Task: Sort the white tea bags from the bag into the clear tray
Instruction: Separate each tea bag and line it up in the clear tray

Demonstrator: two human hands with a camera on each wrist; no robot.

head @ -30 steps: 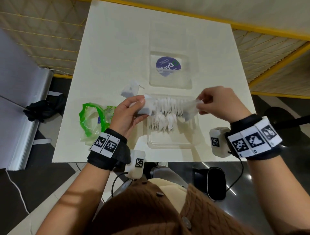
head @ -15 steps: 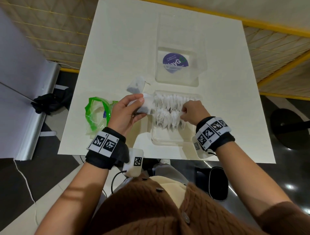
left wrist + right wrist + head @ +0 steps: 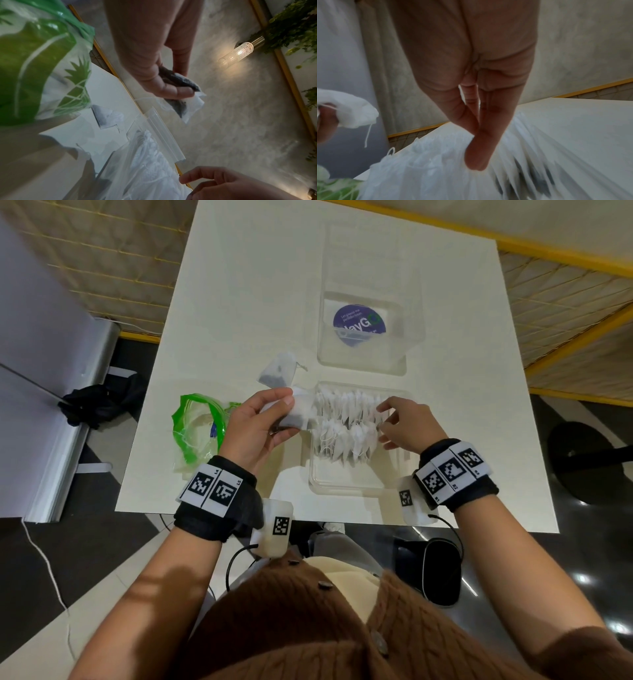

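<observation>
Near table edge: clear tray partly filled with two rows of white tea bags. Left hand pinching one more; right hand, fingers straight, touching the rows. One tea bag loose beside green bag; apparently nearly finished.

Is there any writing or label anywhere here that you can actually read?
"ayG": large letters on the round purple sticker in the far clear box; its first letter is hidden.
Small print above them: too small to read.
Wristband tags: black-and-white codes, tiny letters unreadable.
Green bag: pineapple pattern, no words.
</observation>
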